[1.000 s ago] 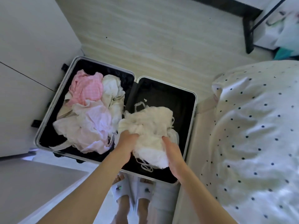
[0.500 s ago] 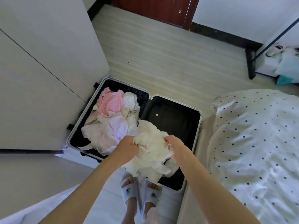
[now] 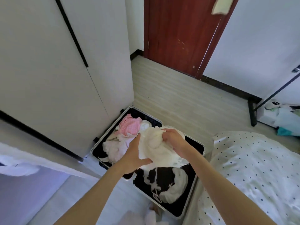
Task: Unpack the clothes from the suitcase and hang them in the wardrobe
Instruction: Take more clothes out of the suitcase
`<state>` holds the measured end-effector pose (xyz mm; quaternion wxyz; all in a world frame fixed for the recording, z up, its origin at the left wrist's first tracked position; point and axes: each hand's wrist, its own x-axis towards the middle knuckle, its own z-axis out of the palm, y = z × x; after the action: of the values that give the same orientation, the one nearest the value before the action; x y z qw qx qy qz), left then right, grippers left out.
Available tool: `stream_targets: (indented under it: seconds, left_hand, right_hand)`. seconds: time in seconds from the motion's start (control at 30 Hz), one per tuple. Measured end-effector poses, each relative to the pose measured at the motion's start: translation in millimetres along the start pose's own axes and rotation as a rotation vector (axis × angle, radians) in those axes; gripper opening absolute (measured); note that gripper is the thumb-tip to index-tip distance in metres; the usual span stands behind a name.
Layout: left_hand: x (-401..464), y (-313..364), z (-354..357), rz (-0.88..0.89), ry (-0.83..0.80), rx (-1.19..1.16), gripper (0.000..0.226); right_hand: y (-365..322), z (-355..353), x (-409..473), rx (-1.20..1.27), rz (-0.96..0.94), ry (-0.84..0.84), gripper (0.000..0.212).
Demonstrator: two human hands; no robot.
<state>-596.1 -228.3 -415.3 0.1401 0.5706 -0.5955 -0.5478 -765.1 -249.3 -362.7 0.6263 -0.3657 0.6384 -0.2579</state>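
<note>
garment (image 3: pixel 155 148): cream white
checked top (image 3: pixel 130 127): pink gingham
suitcase (image 3: pixel 191 198): black lining, silver rim
bedding (image 3: pixel 259 168): white, dark dots
door (image 3: pixel 178 33): red-brown

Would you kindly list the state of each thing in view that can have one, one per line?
suitcase: open, lying flat on the floor.
white garment: lifted above the suitcase, bunched, held in both hands.
left hand: grips the garment's lower edge.
right hand: grips the garment's top.
pink garment: crumpled in the suitcase's left half.
wardrobe door: closed.
brown door: closed.
</note>
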Motion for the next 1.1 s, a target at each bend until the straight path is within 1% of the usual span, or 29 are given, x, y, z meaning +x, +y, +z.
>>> stream_targets:
  seconds: [0.07, 0.1, 0.13, 0.17, 0.2, 0.27, 0.3, 0.33, 0.37, 0.4, 0.43, 0.5, 0.57, 0.6, 0.67, 0.7, 0.77, 0.87, 0.97, 1.03, 1.1]
  left_hand:
    - [-23.8, 3.0, -7.8, 0.074, 0.020, -0.007, 0.107]
    - [-32.2, 4.1, -9.1, 0.117, 0.021, 0.003, 0.104]
    - [-45.0, 7.3, -13.2, 0.160, 0.024, 0.003, 0.096]
    - [-56.9, 7.2, -17.6, 0.183, 0.037, -0.001, 0.086]
    - [-73.4, 9.4, -22.7, 0.188, 0.052, -0.016, 0.076]
    - [-116.3, 6.4, -39.7, 0.177, 0.100, -0.061, 0.060]
    - [-117.7, 7.3, -42.7, 0.186, 0.105, -0.044, 0.055]
    - [-129.4, 8.4, -48.6, 0.216, 0.107, -0.002, 0.050]
    - [-159.8, 0.7, -59.1, 0.230, 0.141, 0.055, 0.048]
    - [-176.2, -1.3, -66.7, 0.239, 0.147, 0.093, 0.046]
    - [-193.9, -9.4, -74.6, 0.233, 0.152, 0.119, 0.041]
    - [-244.4, -37.9, -95.2, 0.172, 0.221, 0.164, 0.035]
    - [-269.8, -53.1, -107.6, 0.102, 0.248, 0.163, 0.038]
    - [-288.2, -62.6, -117.0, 0.095, 0.288, 0.158, 0.038]
    - [-330.6, -77.2, -137.8, 0.090, 0.378, 0.093, 0.035]
    - [-350.1, -82.3, -148.5, 0.072, 0.419, 0.063, 0.034]
    - [-384.0, -93.6, -172.8, 0.033, 0.511, 0.027, 0.033]
    - [-425.4, -102.9, -207.6, 0.021, 0.617, -0.021, 0.028]
    - [-457.3, -110.9, -244.3, 0.021, 0.691, -0.202, 0.020]
    - [-472.1, -119.9, -271.2, 0.013, 0.771, -0.333, 0.022]
    - [-481.2, -130.5, -299.3, 0.001, 0.850, -0.410, 0.025]
  right_hand:
    - [-22.0, 18.7, -24.4, -0.064, -0.055, -0.028, 0.027]
    - [-27.9, 25.4, -31.2, -0.062, -0.084, -0.052, 0.031]
    - [-37.5, 35.9, -46.5, -0.080, -0.115, -0.068, 0.029]
    - [-44.1, 45.8, -59.8, -0.087, -0.140, -0.085, 0.019]
    - [-51.6, 56.6, -77.6, -0.108, -0.163, -0.100, 0.003]
    - [-59.5, 85.5, -111.8, -0.126, -0.216, -0.113, 0.028]
    - [-60.9, 86.1, -111.4, -0.127, -0.212, -0.107, 0.029]
    - [-63.4, 94.1, -118.8, -0.168, -0.242, -0.077, 0.020]
    - [-61.9, 115.7, -136.6, -0.194, -0.253, -0.081, 0.022]
    - [-63.0, 130.0, -148.0, -0.212, -0.274, -0.101, 0.017]
    - [-63.6, 148.4, -160.3, -0.247, -0.293, -0.134, 0.005]
    - [-61.3, 196.3, -189.8, -0.330, -0.339, -0.212, 0.021]
    - [-64.2, 223.2, -206.6, -0.361, -0.376, -0.245, 0.023]
    - [-66.6, 242.7, -214.8, -0.381, -0.403, -0.271, 0.024]
    - [-72.3, 286.1, -226.0, -0.453, -0.455, -0.337, 0.033]
    - [-76.6, 306.5, -230.2, -0.500, -0.489, -0.353, 0.034]
    - [-88.3, 347.1, -240.4, -0.541, -0.544, -0.412, 0.026]
    - [-107.6, 396.7, -250.3, -0.529, -0.611, -0.488, 0.025]
    - [-125.1, 445.4, -251.6, -0.502, -0.659, -0.543, 0.022]
    - [-135.4, 474.3, -247.2, -0.500, -0.700, -0.577, 0.022]
    - [-145.6, 500.5, -241.3, -0.525, -0.740, -0.613, 0.025]
